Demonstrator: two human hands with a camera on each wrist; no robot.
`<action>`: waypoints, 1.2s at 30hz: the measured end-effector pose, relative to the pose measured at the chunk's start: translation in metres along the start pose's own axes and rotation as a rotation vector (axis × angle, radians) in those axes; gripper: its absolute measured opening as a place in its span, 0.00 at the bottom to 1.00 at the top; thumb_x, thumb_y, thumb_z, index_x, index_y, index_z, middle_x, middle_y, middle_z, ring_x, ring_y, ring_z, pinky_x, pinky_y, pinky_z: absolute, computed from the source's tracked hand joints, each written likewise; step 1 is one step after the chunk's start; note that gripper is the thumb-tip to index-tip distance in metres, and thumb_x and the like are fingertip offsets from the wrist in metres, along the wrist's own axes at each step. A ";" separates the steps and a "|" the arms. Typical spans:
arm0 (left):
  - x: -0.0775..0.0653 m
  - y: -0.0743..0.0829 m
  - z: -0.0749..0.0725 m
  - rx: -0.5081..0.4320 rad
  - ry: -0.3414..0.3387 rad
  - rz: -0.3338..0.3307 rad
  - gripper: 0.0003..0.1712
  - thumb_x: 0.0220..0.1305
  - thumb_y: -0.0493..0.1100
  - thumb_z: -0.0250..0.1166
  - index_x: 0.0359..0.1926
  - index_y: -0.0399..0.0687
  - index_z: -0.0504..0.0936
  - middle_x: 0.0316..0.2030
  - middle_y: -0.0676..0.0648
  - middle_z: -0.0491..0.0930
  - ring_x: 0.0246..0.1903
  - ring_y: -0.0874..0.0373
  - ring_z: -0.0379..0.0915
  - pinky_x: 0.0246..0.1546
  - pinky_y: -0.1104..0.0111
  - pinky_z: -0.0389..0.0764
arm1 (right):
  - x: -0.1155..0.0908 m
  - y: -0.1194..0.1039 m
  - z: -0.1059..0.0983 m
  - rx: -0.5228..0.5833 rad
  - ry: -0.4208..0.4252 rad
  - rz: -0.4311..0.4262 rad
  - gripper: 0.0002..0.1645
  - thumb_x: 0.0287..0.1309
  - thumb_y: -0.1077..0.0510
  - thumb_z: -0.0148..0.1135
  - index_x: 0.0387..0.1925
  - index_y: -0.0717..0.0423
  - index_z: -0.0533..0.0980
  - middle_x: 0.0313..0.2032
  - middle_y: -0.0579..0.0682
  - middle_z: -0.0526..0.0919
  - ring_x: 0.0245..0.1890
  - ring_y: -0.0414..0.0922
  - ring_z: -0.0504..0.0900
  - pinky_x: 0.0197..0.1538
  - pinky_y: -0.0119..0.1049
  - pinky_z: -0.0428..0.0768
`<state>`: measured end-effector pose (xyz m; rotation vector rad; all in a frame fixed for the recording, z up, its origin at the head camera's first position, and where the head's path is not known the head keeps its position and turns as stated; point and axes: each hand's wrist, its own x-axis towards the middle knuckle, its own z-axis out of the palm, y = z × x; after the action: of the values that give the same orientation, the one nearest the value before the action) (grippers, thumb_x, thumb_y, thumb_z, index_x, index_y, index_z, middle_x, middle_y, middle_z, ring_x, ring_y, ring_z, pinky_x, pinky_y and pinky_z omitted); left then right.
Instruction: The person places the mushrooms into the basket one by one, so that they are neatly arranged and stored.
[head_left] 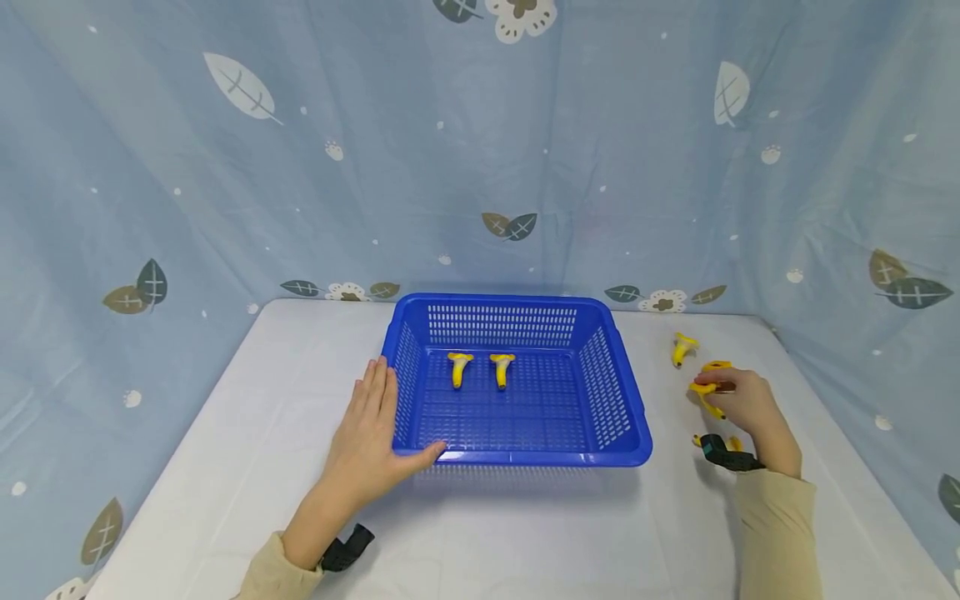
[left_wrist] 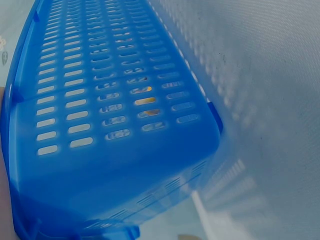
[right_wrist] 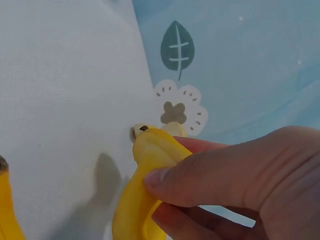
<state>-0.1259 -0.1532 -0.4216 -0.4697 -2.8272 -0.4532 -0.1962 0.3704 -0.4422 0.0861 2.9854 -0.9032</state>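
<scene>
A blue plastic basket [head_left: 517,457] with slotted walls stands on the table. Two small toy bananas, the left one [head_left: 458,369] and the right one [head_left: 502,370], yellow with pale flared tops, lie inside. My left hand [head_left: 363,446] rests on the basket's left rim, fingers straight, thumb over the front rim. To the right of the basket, my right hand [head_left: 753,408] pinches a yellow toy banana [right_wrist: 135,195] between thumb and fingers; my fingers hide part of it. Through the slots of the basket wall [left_wrist: 115,155], a bit of yellow shows in the left wrist view.
Another toy banana [head_left: 682,350] lies behind my right hand. A yellow piece [head_left: 717,365] shows just past the fingers, and more yellow [head_left: 735,443] is partly hidden by the black wrist camera [head_left: 727,454]. A patterned blue curtain [head_left: 510,150] surrounds the white table [head_left: 300,375].
</scene>
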 end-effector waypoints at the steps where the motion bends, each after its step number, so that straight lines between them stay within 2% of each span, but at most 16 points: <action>1: 0.000 0.000 0.000 -0.002 0.001 -0.001 0.70 0.47 0.80 0.53 0.71 0.29 0.44 0.72 0.37 0.30 0.71 0.43 0.28 0.70 0.53 0.41 | 0.000 -0.001 -0.001 -0.001 0.009 -0.013 0.17 0.52 0.66 0.60 0.46 0.69 0.78 0.49 0.70 0.75 0.43 0.62 0.76 0.36 0.42 0.82; 5: 0.000 -0.001 0.001 -0.003 0.004 0.002 0.70 0.47 0.80 0.53 0.71 0.29 0.44 0.72 0.37 0.30 0.71 0.42 0.29 0.71 0.53 0.41 | -0.003 -0.006 -0.003 0.010 0.048 -0.046 0.16 0.52 0.66 0.60 0.44 0.68 0.79 0.48 0.69 0.76 0.43 0.62 0.77 0.36 0.42 0.81; 10: 0.000 -0.001 0.001 -0.005 0.005 0.003 0.70 0.47 0.80 0.53 0.70 0.29 0.44 0.72 0.37 0.30 0.72 0.43 0.28 0.71 0.54 0.41 | -0.002 -0.005 -0.002 0.054 0.071 -0.047 0.15 0.54 0.64 0.62 0.45 0.65 0.79 0.47 0.67 0.78 0.43 0.60 0.77 0.39 0.47 0.81; 17: 0.000 0.000 0.001 -0.002 0.007 0.003 0.70 0.47 0.80 0.54 0.70 0.29 0.44 0.72 0.36 0.31 0.71 0.42 0.29 0.70 0.52 0.42 | 0.006 0.008 0.004 0.072 0.120 -0.011 0.13 0.56 0.59 0.64 0.44 0.57 0.80 0.45 0.60 0.80 0.42 0.55 0.76 0.30 0.51 0.80; 20: -0.001 0.000 0.001 -0.004 0.005 0.002 0.70 0.47 0.80 0.54 0.70 0.29 0.44 0.72 0.36 0.31 0.71 0.42 0.29 0.70 0.52 0.42 | 0.002 0.000 0.001 0.089 0.138 -0.034 0.14 0.57 0.58 0.63 0.44 0.58 0.80 0.46 0.62 0.79 0.44 0.57 0.76 0.32 0.48 0.82; 23: 0.000 0.000 0.001 -0.006 0.003 0.004 0.69 0.47 0.80 0.54 0.70 0.29 0.44 0.72 0.36 0.31 0.71 0.42 0.30 0.70 0.52 0.42 | -0.004 -0.012 -0.005 0.101 0.146 -0.091 0.16 0.58 0.57 0.63 0.46 0.62 0.79 0.46 0.66 0.78 0.44 0.61 0.77 0.34 0.36 0.81; 27: -0.001 0.001 0.001 -0.005 0.004 0.002 0.70 0.47 0.80 0.54 0.70 0.29 0.44 0.72 0.36 0.31 0.71 0.42 0.30 0.70 0.52 0.42 | -0.007 -0.022 -0.008 0.099 0.164 -0.105 0.17 0.59 0.57 0.62 0.47 0.62 0.79 0.47 0.65 0.79 0.44 0.61 0.78 0.32 0.22 0.75; 36: -0.001 0.000 0.000 -0.009 0.010 0.002 0.69 0.47 0.79 0.55 0.70 0.29 0.44 0.72 0.37 0.31 0.71 0.42 0.30 0.70 0.53 0.42 | -0.008 -0.034 -0.012 0.128 0.224 -0.095 0.19 0.59 0.52 0.62 0.48 0.59 0.79 0.47 0.61 0.79 0.44 0.58 0.78 0.33 0.22 0.75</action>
<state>-0.1253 -0.1534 -0.4221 -0.4704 -2.8160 -0.4669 -0.1898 0.3486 -0.4136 0.0508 3.1561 -1.1687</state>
